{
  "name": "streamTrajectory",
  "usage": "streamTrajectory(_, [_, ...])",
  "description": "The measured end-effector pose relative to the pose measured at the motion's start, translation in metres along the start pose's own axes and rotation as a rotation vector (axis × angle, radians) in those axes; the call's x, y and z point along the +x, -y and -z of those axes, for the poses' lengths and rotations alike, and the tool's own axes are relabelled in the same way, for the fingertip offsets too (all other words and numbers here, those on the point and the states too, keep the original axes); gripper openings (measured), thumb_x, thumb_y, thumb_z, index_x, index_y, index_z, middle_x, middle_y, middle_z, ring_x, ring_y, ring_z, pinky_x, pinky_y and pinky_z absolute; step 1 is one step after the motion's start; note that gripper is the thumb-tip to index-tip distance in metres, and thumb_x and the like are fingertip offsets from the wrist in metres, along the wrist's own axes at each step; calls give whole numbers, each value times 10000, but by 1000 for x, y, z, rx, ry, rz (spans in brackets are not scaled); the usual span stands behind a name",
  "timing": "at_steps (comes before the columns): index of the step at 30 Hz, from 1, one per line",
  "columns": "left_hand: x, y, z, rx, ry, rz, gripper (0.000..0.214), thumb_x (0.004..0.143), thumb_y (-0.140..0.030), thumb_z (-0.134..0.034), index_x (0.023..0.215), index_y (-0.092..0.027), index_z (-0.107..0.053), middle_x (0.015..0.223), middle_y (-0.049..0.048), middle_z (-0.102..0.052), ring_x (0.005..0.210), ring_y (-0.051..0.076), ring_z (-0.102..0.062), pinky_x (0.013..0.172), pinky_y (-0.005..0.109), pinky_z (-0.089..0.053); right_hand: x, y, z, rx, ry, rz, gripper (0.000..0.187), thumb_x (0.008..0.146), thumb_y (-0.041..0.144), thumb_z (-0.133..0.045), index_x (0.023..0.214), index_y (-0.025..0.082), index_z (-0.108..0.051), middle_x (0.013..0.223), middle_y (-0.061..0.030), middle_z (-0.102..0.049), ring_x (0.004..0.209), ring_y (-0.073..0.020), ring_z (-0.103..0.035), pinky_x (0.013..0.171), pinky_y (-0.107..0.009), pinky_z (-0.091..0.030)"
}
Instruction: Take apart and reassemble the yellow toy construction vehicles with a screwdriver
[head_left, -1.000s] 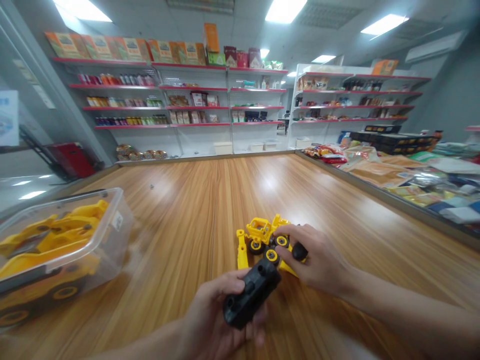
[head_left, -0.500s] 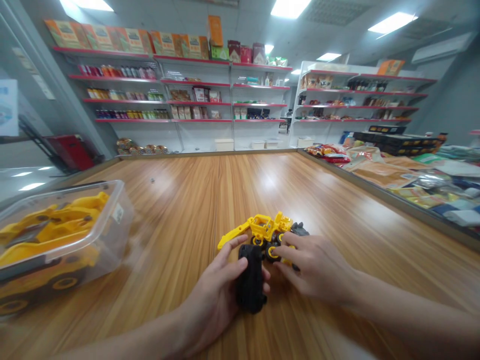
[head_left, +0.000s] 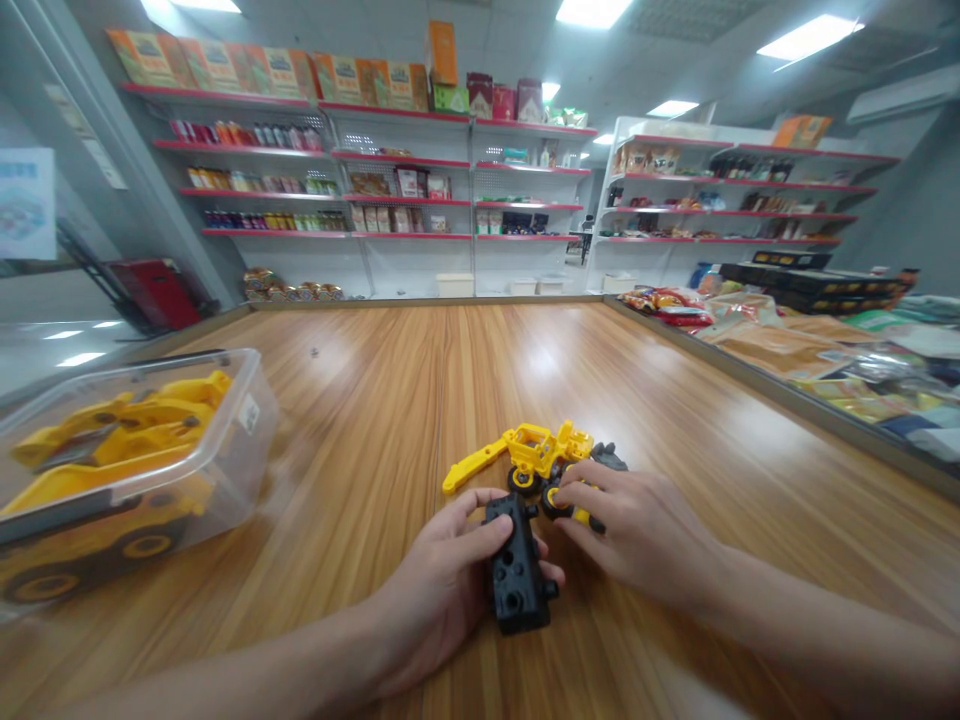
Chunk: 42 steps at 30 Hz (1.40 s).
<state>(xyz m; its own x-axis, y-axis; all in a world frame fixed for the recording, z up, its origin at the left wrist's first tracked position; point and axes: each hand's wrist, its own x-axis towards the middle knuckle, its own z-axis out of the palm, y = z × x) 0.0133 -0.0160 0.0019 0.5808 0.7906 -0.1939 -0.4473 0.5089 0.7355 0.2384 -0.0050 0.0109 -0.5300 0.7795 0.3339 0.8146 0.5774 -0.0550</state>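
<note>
My left hand (head_left: 450,585) grips a black plastic block with round holes (head_left: 516,573), holding it low over the wooden table (head_left: 390,400). My right hand (head_left: 637,535) is closed on the rear of a small yellow toy construction vehicle (head_left: 536,455) with black wheels. The toy's yellow arm sticks out to the left over the tabletop. The black block's far end sits right next to the toy's wheels, and the two hands nearly touch.
A clear plastic box (head_left: 135,450) with larger yellow toy vehicles stands at the left of the table. Packaged goods (head_left: 810,350) lie along the right side beyond a raised edge. Store shelves (head_left: 390,200) line the back wall.
The black block has turned in my left hand, from tilted to lengthwise with its holed face up, and come close to the toy. The toy's arm has swung out to the left.
</note>
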Motion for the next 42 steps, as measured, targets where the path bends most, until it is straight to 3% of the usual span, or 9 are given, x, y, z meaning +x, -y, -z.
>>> streamTrajectory(9, [1, -1, 0, -4, -2, 31, 154, 941, -209, -509, 1076, -138, -532, 912, 113, -680, 828, 291, -723, 758, 395, -516, 2, 2, 1, 72, -116, 14, 139, 861, 175, -632, 980, 229, -677, 944, -56, -713, 800, -186, -677, 673, -271, -499])
streamTrajectory(14, [1, -1, 3, -23, 38, 13, 183, 903, -146, -574, 1084, -115, -571, 962, 140, -684, 903, 260, -696, 898, 464, -495, 1, 2, -1, 54, -121, -12, 160, 846, 216, -673, 1004, 232, -695, 979, -68, -711, 823, -200, -682, 683, -279, -511])
streamTrajectory(19, [1, -1, 5, -14, 74, -11, 271, 807, -105, -689, 1068, -85, -619, 1015, 158, -675, 941, 235, -663, 948, 456, -478, 1, 3, -1, 86, -87, -26, 141, 852, 222, -676, 988, 236, -710, 948, -54, -718, 807, -188, -687, 712, -281, -525])
streamTrajectory(25, [0, -1, 8, -66, 96, 39, 333, 776, -70, -716, 1073, -139, -583, 1027, 117, -669, 993, 297, -686, 1006, 528, -433, 3, 4, 4, 272, -164, -64, 190, 866, 208, -660, 1044, 251, -710, 1046, -36, -724, 921, -190, -689, 854, -317, -538])
streamTrajectory(30, [1, -1, 10, -61, 99, 35, 377, 804, -23, -655, 1163, -115, -588, 1034, 118, -653, 944, 242, -671, 1024, 570, -418, 4, 12, 11, 489, -296, -81, 170, 868, 244, -682, 1035, 248, -709, 1035, -12, -742, 954, -157, -692, 894, -281, -536])
streamTrajectory(35, [1, -1, 9, -37, 130, 32, 315, 828, -30, -626, 1136, -97, -612, 1053, 142, -651, 961, 240, -656, 1006, 529, -442, 2, 18, 14, 547, -316, -33, 215, 858, 211, -693, 1068, 252, -699, 1049, 0, -747, 987, -139, -690, 924, -255, -527])
streamTrajectory(39, [1, -2, 8, -53, 107, 27, 317, 828, -28, -636, 1133, -115, -619, 1036, 107, -632, 942, 196, -643, 960, 422, -475, 1, 18, 14, 566, -306, 14, 246, 855, 189, -691, 1093, 251, -691, 1064, 0, -742, 1006, -132, -684, 931, -243, -525])
streamTrajectory(42, [1, -3, 8, -59, 95, 28, 319, 822, -31, -646, 1129, -114, -619, 1014, 96, -623, 914, 184, -642, 949, 413, -479, 0, 17, 13, 557, -304, 32, 259, 853, 187, -692, 1104, 247, -689, 1070, -6, -740, 1011, -135, -682, 931, -246, -527])
